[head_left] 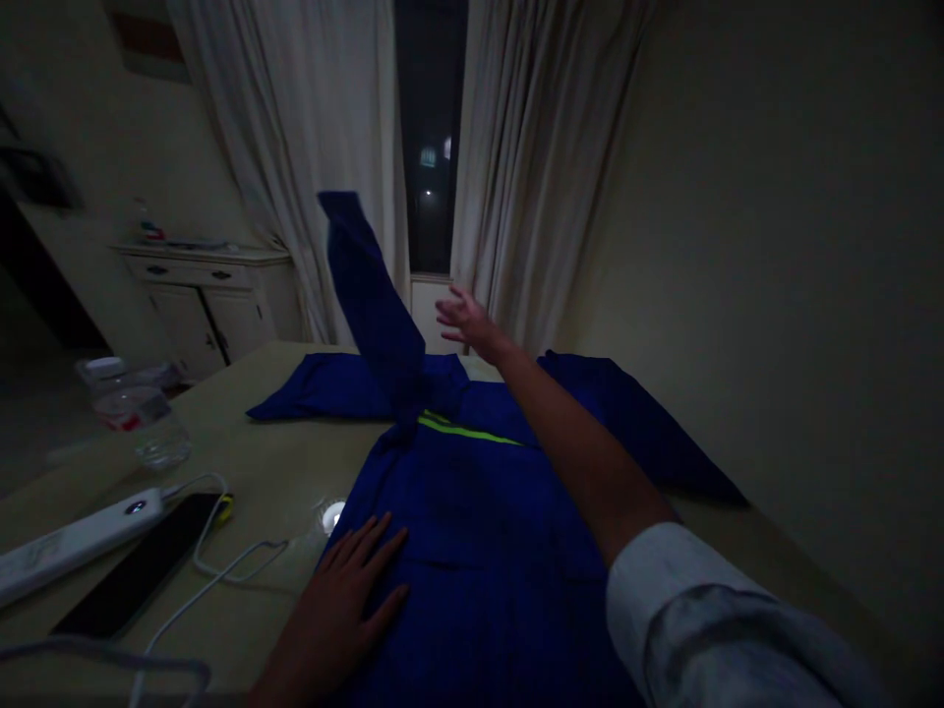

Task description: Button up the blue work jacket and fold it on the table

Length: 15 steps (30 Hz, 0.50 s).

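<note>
A dark blue garment [487, 511] with a yellow-green stripe [472, 431] lies spread over the table. One long blue strip of it, which looks like a sleeve or leg [373, 285], stands up in the air at the far side, touched by neither hand. My left hand [346, 600] rests flat on the garment's left edge, fingers spread. Stretched far forward, my right hand [468, 320] hovers above the cloth with its fingers apart and nothing in them, right of the raised strip. Other blue parts lie flat to the far left and the right.
On the table's [272, 472] left side are a white power strip [81, 541], a black phone [140, 570], a white cable [210, 580] and a clear plastic bottle [140, 418]. A small glowing white disc [333, 516] sits beside the garment. Curtains [546, 147] and a cabinet [213, 295] stand beyond.
</note>
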Each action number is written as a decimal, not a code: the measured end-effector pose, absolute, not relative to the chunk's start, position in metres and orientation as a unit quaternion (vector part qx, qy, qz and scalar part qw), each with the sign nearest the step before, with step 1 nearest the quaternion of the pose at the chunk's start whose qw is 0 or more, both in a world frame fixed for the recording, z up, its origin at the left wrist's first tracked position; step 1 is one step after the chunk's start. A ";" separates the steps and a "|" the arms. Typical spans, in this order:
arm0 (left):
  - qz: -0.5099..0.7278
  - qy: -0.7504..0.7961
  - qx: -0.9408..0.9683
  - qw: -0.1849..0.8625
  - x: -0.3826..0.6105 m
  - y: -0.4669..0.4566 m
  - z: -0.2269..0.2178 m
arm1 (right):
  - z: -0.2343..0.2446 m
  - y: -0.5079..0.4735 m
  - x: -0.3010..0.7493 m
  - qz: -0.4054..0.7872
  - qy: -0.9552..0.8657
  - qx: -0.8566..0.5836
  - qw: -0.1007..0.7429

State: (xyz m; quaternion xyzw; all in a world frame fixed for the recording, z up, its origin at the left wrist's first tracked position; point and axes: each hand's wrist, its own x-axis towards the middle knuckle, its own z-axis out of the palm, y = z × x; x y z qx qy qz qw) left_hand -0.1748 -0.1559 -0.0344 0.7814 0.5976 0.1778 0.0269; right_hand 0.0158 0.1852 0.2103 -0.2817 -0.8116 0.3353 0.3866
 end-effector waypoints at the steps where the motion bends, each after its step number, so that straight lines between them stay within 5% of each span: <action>1: 0.177 0.599 0.781 0.031 -0.174 -0.157 -0.032 | 0.191 0.177 0.011 0.310 -0.832 -0.312 0.337; 4: 0.175 0.599 0.780 0.038 -0.172 -0.158 -0.027 | 0.109 0.144 0.022 0.172 -0.878 -0.424 0.142; 6: 0.180 0.598 0.780 0.033 -0.170 -0.158 -0.027 | 0.060 0.127 0.041 0.092 -0.854 -0.506 0.084; 10: 0.196 0.591 0.782 -0.003 -0.171 -0.157 -0.032 | 0.021 0.121 0.069 0.024 -0.831 -0.546 0.105; 15: 0.193 0.584 0.788 -0.037 -0.174 -0.157 -0.038 | 0.077 0.143 0.120 0.034 -0.803 -0.540 0.250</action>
